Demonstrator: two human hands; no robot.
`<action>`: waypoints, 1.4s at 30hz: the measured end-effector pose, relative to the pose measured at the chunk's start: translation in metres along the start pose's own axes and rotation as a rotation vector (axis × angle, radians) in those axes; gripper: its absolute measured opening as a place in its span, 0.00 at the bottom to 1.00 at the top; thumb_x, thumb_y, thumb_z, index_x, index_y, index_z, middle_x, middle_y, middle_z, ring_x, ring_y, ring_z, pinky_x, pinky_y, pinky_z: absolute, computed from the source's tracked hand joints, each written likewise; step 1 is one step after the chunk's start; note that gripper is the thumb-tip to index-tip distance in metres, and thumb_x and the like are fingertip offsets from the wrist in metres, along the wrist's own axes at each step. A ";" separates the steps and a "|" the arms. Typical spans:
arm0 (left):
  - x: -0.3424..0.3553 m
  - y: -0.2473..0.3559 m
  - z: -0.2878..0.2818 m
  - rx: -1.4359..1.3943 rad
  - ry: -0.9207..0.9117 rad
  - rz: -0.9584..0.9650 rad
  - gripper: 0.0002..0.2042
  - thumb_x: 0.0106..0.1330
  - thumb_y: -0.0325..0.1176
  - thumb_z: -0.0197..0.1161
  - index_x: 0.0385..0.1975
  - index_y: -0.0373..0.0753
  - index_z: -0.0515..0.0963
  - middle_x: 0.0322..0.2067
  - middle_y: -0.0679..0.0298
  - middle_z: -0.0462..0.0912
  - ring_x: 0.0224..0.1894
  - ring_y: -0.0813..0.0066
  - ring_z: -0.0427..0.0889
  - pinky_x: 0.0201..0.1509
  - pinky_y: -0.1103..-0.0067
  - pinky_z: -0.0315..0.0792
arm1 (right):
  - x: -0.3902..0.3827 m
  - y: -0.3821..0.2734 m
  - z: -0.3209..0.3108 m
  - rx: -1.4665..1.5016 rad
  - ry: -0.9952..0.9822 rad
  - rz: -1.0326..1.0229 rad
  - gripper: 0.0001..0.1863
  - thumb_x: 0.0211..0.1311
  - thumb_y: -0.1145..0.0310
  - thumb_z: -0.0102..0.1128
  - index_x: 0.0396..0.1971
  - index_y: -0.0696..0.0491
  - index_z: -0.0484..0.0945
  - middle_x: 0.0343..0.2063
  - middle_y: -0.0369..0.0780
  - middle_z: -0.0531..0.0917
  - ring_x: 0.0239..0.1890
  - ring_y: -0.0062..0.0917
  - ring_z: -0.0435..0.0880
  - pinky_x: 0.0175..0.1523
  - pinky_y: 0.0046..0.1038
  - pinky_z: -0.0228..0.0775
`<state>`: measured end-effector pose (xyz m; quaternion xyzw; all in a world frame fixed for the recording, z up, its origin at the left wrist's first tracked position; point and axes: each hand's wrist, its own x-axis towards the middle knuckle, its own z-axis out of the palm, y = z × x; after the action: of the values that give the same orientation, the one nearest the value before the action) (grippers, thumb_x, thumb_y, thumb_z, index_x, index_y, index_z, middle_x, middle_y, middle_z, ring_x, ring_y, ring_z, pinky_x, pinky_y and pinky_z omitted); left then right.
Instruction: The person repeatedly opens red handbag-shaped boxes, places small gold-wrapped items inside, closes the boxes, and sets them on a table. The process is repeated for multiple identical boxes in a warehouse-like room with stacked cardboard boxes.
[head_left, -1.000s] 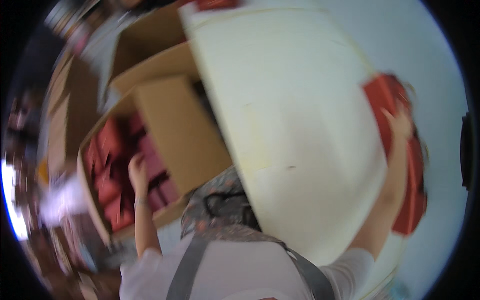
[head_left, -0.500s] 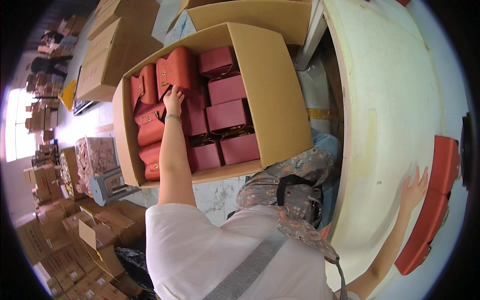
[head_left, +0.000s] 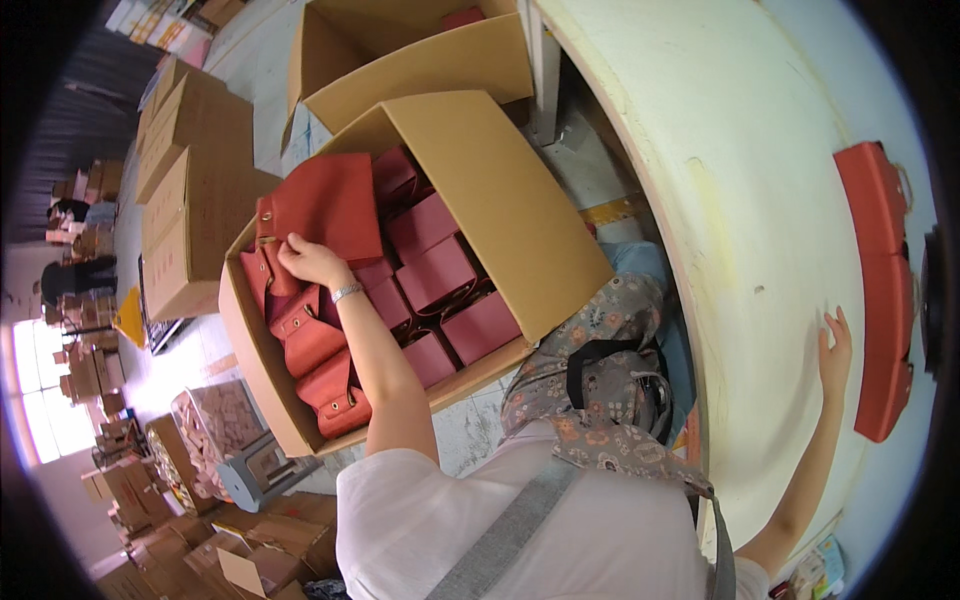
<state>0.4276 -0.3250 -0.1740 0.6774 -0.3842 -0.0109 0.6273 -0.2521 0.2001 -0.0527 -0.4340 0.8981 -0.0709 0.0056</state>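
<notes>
The left hand (head_left: 315, 262) has its thumb and fingers clamped on a red bag (head_left: 330, 200). The bag is tilted over the far left corner of an open cardboard box (head_left: 500, 215), its body spreading just beyond the fingers. The right hand (head_left: 835, 355) is over the desk (head_left: 730, 130), fingers loosely apart and holding nothing; it is near a pair of red bags (head_left: 882, 340) at the desk's right edge, without touching them.

The desk is pale and cream-coloured, with a few stains (a small dark mark shows near its middle). The box stands beside the desk's left edge, and beyond the box's far side is a second open carton (head_left: 425, 60) with something red inside. Off to the left are stacked cartons (head_left: 190, 200), a grey stool (head_left: 262, 470), a clear bin (head_left: 215, 430) of pale pieces, and a bright window (head_left: 45, 390) in the far wall. A floral apron (head_left: 590, 400) hangs over the person's white shirt.

Counted: one bag in the left hand, three more red ones along the box's left wall, about seven maroon ones (head_left: 440, 275) toward its right side (some partly hidden), and two on the desk.
</notes>
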 end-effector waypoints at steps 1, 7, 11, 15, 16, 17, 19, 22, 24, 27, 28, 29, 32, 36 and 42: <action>0.001 0.030 -0.007 -0.061 -0.016 0.006 0.14 0.68 0.32 0.56 0.40 0.23 0.72 0.36 0.48 0.78 0.38 0.60 0.75 0.47 0.71 0.70 | 0.000 -0.005 0.000 0.026 0.019 -0.013 0.16 0.63 0.73 0.53 0.51 0.55 0.76 0.63 0.46 0.67 0.63 0.39 0.68 0.65 0.35 0.61; -0.078 0.199 -0.035 -0.418 -0.166 0.352 0.07 0.67 0.26 0.58 0.39 0.27 0.72 0.37 0.57 0.77 0.39 0.71 0.75 0.47 0.75 0.71 | -0.002 -0.075 -0.003 0.305 0.059 -0.007 0.16 0.61 0.75 0.55 0.49 0.55 0.78 0.62 0.45 0.69 0.65 0.36 0.66 0.65 0.32 0.61; -0.152 0.265 -0.053 -0.684 -0.394 0.715 0.07 0.56 0.18 0.60 0.35 0.30 0.74 0.28 0.56 0.77 0.30 0.63 0.77 0.36 0.75 0.72 | -0.018 -0.130 -0.022 0.614 0.102 -0.055 0.19 0.60 0.74 0.57 0.53 0.51 0.77 0.65 0.42 0.66 0.66 0.33 0.65 0.64 0.32 0.61; -0.227 0.321 -0.068 -0.970 -0.892 0.979 0.04 0.49 0.22 0.62 0.26 0.36 0.77 0.31 0.56 0.82 0.32 0.58 0.84 0.31 0.73 0.78 | -0.037 -0.146 -0.036 1.317 0.246 -0.029 0.27 0.68 0.60 0.49 0.64 0.53 0.64 0.66 0.44 0.63 0.67 0.32 0.63 0.64 0.33 0.61; -0.248 0.334 -0.069 -1.060 -1.058 1.014 0.05 0.50 0.21 0.62 0.27 0.35 0.78 0.31 0.57 0.82 0.32 0.59 0.84 0.32 0.73 0.79 | -0.040 -0.141 -0.037 1.573 0.290 0.046 0.28 0.69 0.58 0.46 0.66 0.54 0.61 0.66 0.44 0.63 0.67 0.32 0.63 0.65 0.33 0.59; -0.270 0.344 -0.070 -1.137 -1.220 1.051 0.06 0.50 0.20 0.61 0.28 0.34 0.78 0.31 0.58 0.82 0.32 0.60 0.84 0.32 0.73 0.79 | -0.044 -0.134 -0.039 1.817 0.333 0.063 0.29 0.71 0.55 0.43 0.67 0.54 0.58 0.66 0.45 0.64 0.67 0.32 0.63 0.66 0.32 0.56; -0.311 0.358 -0.081 -1.324 -1.343 1.216 0.07 0.50 0.20 0.61 0.30 0.33 0.79 0.32 0.58 0.82 0.33 0.61 0.84 0.33 0.74 0.80 | -0.059 -0.110 -0.050 1.731 0.159 0.239 0.24 0.70 0.57 0.42 0.59 0.55 0.70 0.65 0.42 0.66 0.66 0.31 0.64 0.67 0.32 0.53; -0.335 0.365 -0.096 -1.450 -1.765 1.135 0.07 0.51 0.22 0.64 0.31 0.34 0.79 0.32 0.58 0.83 0.34 0.63 0.84 0.36 0.73 0.80 | -0.111 -0.092 -0.068 0.784 0.115 0.213 0.09 0.57 0.69 0.57 0.35 0.53 0.84 0.53 0.36 0.75 0.57 0.30 0.67 0.63 0.30 0.56; -0.335 0.371 -0.095 -1.426 -2.110 0.998 0.06 0.53 0.24 0.65 0.31 0.35 0.80 0.33 0.59 0.83 0.34 0.62 0.84 0.38 0.72 0.80 | -0.137 -0.091 -0.079 0.396 0.137 0.106 0.15 0.53 0.70 0.63 0.43 0.52 0.81 0.51 0.38 0.76 0.55 0.33 0.68 0.62 0.30 0.57; -0.330 0.390 -0.085 -1.329 -2.779 0.521 0.10 0.58 0.37 0.66 0.28 0.36 0.80 0.34 0.58 0.84 0.36 0.62 0.84 0.39 0.72 0.78 | -0.150 -0.107 -0.080 0.317 0.242 -0.017 0.32 0.50 0.67 0.69 0.57 0.51 0.71 0.51 0.41 0.76 0.53 0.35 0.71 0.60 0.32 0.60; -0.329 0.398 -0.082 -1.273 -2.821 0.624 0.11 0.58 0.38 0.66 0.28 0.36 0.80 0.32 0.59 0.83 0.36 0.62 0.84 0.38 0.73 0.78 | -0.146 -0.113 -0.079 0.469 0.271 -0.017 0.37 0.49 0.65 0.70 0.61 0.51 0.65 0.51 0.42 0.76 0.52 0.36 0.72 0.59 0.34 0.61; -0.331 0.406 -0.081 -1.236 -2.865 0.683 0.11 0.57 0.39 0.66 0.28 0.36 0.81 0.30 0.59 0.83 0.35 0.62 0.84 0.36 0.74 0.77 | -0.140 -0.119 -0.075 0.618 0.282 -0.028 0.43 0.49 0.64 0.71 0.66 0.51 0.60 0.52 0.43 0.76 0.50 0.37 0.73 0.59 0.35 0.62; -0.338 0.423 -0.094 -0.698 -2.654 1.585 0.11 0.52 0.35 0.68 0.32 0.38 0.82 0.31 0.61 0.80 0.40 0.59 0.81 0.43 0.73 0.75 | -0.113 -0.117 -0.070 0.741 0.180 0.220 0.51 0.44 0.56 0.74 0.67 0.54 0.55 0.58 0.45 0.71 0.50 0.38 0.74 0.55 0.39 0.67; -0.349 0.427 -0.110 -0.634 -1.874 1.749 0.19 0.54 0.38 0.64 0.47 0.42 0.77 0.51 0.58 0.72 0.57 0.58 0.67 0.66 0.65 0.59 | -0.087 -0.119 -0.065 0.235 0.278 -0.078 0.50 0.41 0.47 0.71 0.64 0.54 0.61 0.60 0.43 0.70 0.55 0.42 0.70 0.62 0.43 0.60; -0.348 0.431 -0.104 -0.664 -1.828 1.848 0.24 0.42 0.35 0.69 0.45 0.43 0.79 0.50 0.58 0.74 0.54 0.57 0.70 0.63 0.60 0.62 | -0.121 -0.132 -0.091 0.076 0.020 -0.240 0.31 0.45 0.53 0.69 0.48 0.55 0.76 0.52 0.42 0.76 0.60 0.42 0.68 0.67 0.45 0.54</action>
<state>0.0157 -0.0163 0.0560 -0.2621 -0.9553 -0.1238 0.0582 -0.0803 0.2243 0.0486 -0.5371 0.8364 -0.1095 0.0045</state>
